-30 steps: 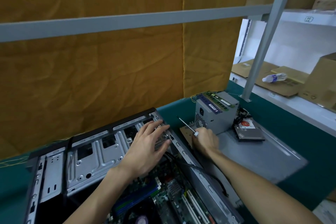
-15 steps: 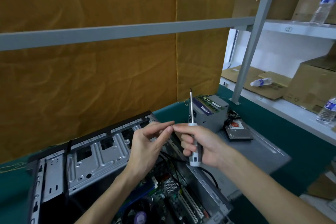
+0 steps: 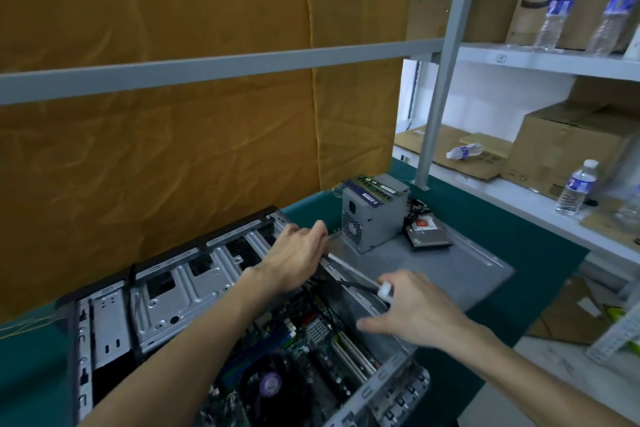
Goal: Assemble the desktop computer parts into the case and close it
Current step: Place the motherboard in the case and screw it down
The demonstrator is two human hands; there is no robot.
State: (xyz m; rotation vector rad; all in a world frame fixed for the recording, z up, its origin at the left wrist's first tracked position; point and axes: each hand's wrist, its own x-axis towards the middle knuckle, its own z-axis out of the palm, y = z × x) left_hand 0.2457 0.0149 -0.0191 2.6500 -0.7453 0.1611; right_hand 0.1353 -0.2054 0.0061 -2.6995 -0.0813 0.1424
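Head view: motherboard (image 3: 304, 357) inside case (image 3: 110, 319)

Case (image 3: 166, 295) bare matt metal; backdrop (image 3: 156, 166) creased cloth; boxes (image 3: 568, 146) cardboard.

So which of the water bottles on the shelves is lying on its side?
The water bottle on the flattened cardboard, lower shelf, just right of the grey post; the others stand upright.

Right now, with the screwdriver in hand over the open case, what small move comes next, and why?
Probably steady the screwdriver tip at the case edge: the right hand grips its handle, the shaft points toward the left hand there, and both are blurred.
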